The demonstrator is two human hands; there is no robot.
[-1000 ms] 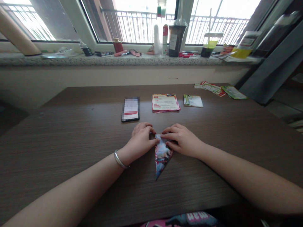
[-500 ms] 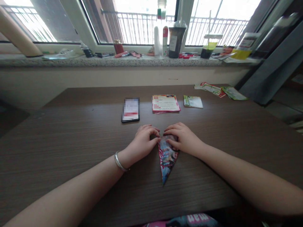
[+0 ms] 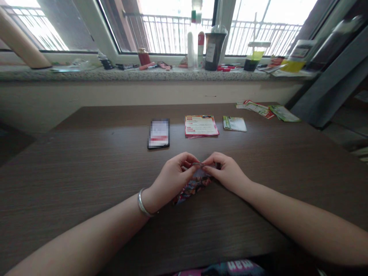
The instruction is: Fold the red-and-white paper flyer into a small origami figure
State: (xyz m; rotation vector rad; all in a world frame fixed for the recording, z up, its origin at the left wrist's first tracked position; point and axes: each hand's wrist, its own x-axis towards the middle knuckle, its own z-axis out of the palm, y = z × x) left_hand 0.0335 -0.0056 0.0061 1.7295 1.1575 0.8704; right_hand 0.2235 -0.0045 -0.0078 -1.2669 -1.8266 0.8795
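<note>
A folded sheet of colourful printed paper (image 3: 195,186) lies slanted between my hands, its lower end pointing toward me and to the left. My left hand (image 3: 176,173) is closed in a pinch on the paper's upper edge and covers its left side. Close beside it, my right hand (image 3: 227,169) pinches the same upper edge with thumb and forefinger. The two sets of fingertips almost meet there. A pale inner or back face of the paper shows just under the thumbs. Its exact folds are partly hidden by the fingers.
Beyond my hands on the brown table (image 3: 86,161) lie a phone (image 3: 158,133), a stack of printed cards (image 3: 201,125) and a smaller stack (image 3: 235,124). More cards (image 3: 284,113) lie at the far right. Cups and bottles stand on the windowsill (image 3: 172,75).
The paper was a flat triangle pointing at me; its tip has swung left and its top edge is now raised. My hands have come together and closed on that edge.
</note>
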